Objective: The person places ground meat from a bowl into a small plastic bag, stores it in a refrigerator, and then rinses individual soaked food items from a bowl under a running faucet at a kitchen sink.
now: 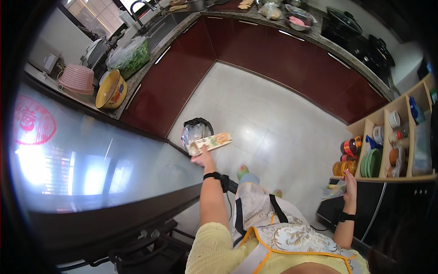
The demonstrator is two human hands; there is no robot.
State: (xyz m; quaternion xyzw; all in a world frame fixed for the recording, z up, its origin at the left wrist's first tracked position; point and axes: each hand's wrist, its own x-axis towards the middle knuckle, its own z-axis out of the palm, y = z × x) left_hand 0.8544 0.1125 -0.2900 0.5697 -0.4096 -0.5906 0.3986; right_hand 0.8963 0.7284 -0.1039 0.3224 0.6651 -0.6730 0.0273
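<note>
My left hand (204, 160) grips one end of a flat, printed cardboard carton (219, 140). The carton reaches over the near edge of a small waste bin (211, 126), which has a black liner and some clear plastic inside. On the other side, my right hand (349, 186) is raised beside the wooden shelf, its fingers pinching a clear plastic bag (333, 190) with something yellow at it. What the bag contains is too small to make out. A jar with a yellow-orange filling (342, 168) stands just behind that hand.
A glossy table (143, 185) lies close on the left. Dark red cabinets (260, 51) line the floor under a granite counter. It carries a yellow enamel basin (113, 90), a pink basket (77, 78) and bagged greens (131, 56). The wooden shelf (386, 137) holds green bowls (371, 162).
</note>
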